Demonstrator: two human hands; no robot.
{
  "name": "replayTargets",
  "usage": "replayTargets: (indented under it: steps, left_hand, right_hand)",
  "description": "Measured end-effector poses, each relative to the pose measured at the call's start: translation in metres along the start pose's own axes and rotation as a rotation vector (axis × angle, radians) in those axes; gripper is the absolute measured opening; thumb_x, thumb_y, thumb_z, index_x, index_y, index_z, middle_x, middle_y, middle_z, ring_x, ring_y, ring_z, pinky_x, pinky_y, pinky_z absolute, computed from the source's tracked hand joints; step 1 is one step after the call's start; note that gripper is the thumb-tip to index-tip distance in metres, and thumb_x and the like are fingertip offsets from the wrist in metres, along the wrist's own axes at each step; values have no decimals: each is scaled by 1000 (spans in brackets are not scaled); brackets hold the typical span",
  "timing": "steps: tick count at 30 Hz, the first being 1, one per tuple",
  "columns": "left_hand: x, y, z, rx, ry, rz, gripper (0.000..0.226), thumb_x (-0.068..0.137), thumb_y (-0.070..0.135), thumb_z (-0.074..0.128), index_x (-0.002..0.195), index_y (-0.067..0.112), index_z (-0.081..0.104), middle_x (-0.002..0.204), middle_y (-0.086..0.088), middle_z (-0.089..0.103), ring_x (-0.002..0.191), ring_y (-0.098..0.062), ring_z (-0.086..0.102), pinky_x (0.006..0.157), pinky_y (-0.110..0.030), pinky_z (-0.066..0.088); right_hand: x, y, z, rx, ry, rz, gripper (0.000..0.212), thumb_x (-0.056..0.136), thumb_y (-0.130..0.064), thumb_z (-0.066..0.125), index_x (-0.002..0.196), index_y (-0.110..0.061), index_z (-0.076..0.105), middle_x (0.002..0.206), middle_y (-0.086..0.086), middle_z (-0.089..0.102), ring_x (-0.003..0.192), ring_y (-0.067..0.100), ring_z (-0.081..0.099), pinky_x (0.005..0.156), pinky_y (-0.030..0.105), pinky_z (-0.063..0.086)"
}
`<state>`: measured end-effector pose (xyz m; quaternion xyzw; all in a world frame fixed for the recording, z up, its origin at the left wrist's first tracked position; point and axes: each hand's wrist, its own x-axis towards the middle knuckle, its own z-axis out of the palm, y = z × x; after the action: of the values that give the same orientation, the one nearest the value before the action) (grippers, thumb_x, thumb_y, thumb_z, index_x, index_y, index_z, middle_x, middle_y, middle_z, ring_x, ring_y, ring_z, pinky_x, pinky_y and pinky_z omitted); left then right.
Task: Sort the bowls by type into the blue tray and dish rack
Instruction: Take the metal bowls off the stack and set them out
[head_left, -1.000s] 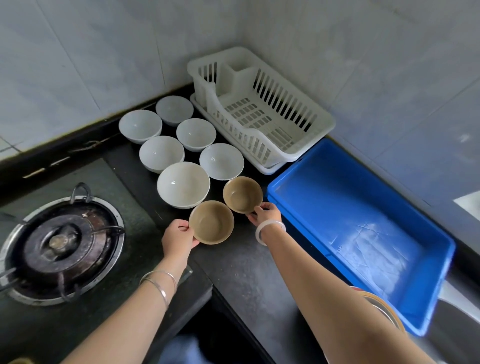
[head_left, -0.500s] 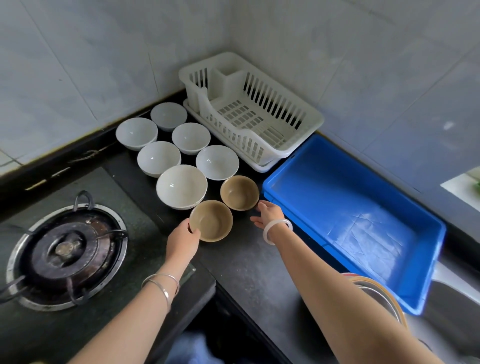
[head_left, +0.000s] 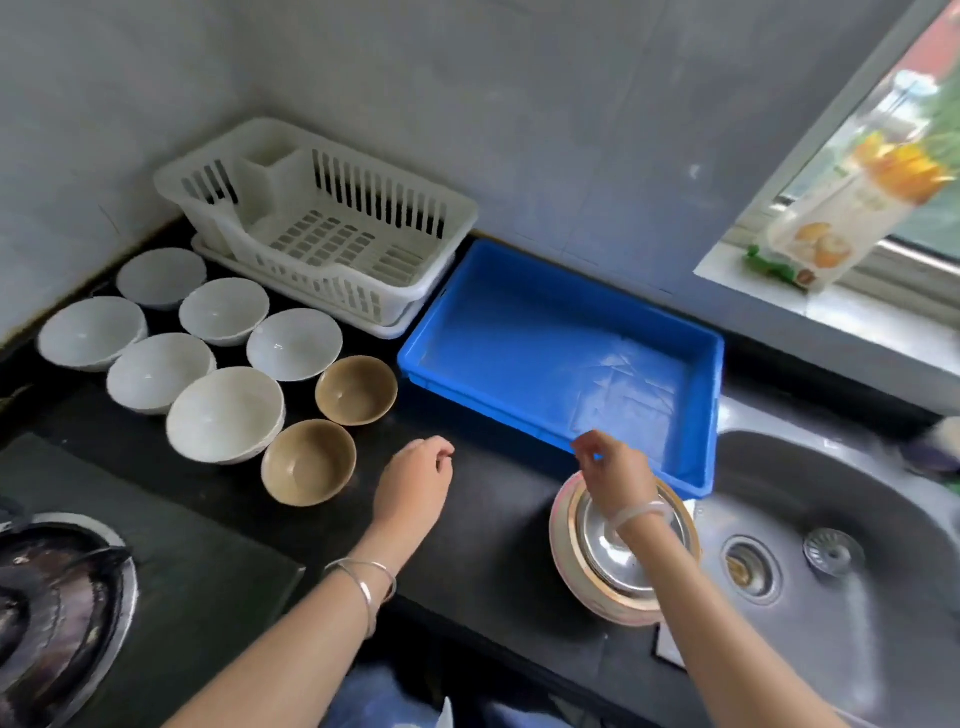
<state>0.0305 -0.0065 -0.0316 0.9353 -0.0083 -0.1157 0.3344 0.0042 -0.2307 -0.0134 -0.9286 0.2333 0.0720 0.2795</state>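
Observation:
Several white bowls (head_left: 224, 413) stand in rows on the dark counter at the left. Two brown bowls sit beside them: a nearer brown bowl (head_left: 307, 462) and a farther brown bowl (head_left: 356, 389). The white dish rack (head_left: 332, 228) stands empty in the back corner. To its right lies the empty blue tray (head_left: 561, 332). My left hand (head_left: 415, 475) hovers over the counter right of the nearer brown bowl, fingers loosely curled, holding nothing. My right hand (head_left: 613, 473) hangs above a covered pot, in front of the tray's near edge, fingers loosely bent and empty.
A pot with a steel lid (head_left: 623, 551) sits at the counter's front, beside a steel sink (head_left: 831, 519). A gas burner (head_left: 52, 597) is at the lower left. A bottle (head_left: 852, 208) stands on the window sill at the upper right.
Both hands have left the brown bowls and moved right; the bowls stay in place. My view has swung right, showing the sink and window.

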Motion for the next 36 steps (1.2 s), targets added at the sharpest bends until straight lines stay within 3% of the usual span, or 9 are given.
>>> replayTargets:
  steps: [7,10,16,21,26,31,36]
  left_hand:
    - [-11,84,58,14,-234,318,22,95,24,46,108,18,63,111,2,61,96,-17,59,81,-35,52]
    - [-17,98,76,64,-312,373,26,95,24,45,113,18,62,113,0,60,100,-20,58,82,-41,52]
    - [-25,97,94,113,-340,415,39,93,17,49,132,23,50,132,3,53,116,-20,50,92,-34,48]
    - [-25,99,94,90,-315,413,38,96,18,43,133,24,48,119,0,61,106,-20,54,85,-35,51]
    - [-24,102,95,78,-290,397,35,97,18,39,128,21,55,112,-1,64,105,-20,51,84,-32,44]
    - [-15,113,98,18,-360,211,31,94,18,49,123,16,58,113,-3,65,112,-23,50,90,-32,44]
    - [-11,121,100,7,-410,162,6,89,18,58,93,14,57,86,0,57,83,-16,54,69,-26,42]
  right_hand:
    - [-32,83,-32,-254,121,176,20,92,-17,48,103,-11,64,112,13,58,100,34,57,75,35,43]
    - [-42,97,-31,-266,129,235,22,93,-19,45,97,-10,64,106,12,59,93,34,58,68,33,41]
    - [-49,101,-29,-216,158,254,19,90,-26,51,91,-10,61,93,12,67,84,32,60,62,28,35]
    - [-46,103,-30,-123,136,301,15,89,-22,53,95,-9,58,98,14,67,91,33,59,67,30,36]
    - [-51,114,-46,38,177,325,7,86,-15,56,87,-8,58,83,12,65,84,34,59,64,29,32]
    - [-56,125,-63,123,244,360,7,85,-14,60,86,-7,61,70,3,58,71,25,52,65,28,34]
    - [-60,133,-65,154,219,380,3,84,-13,60,84,-10,60,65,1,58,72,24,53,65,26,34]
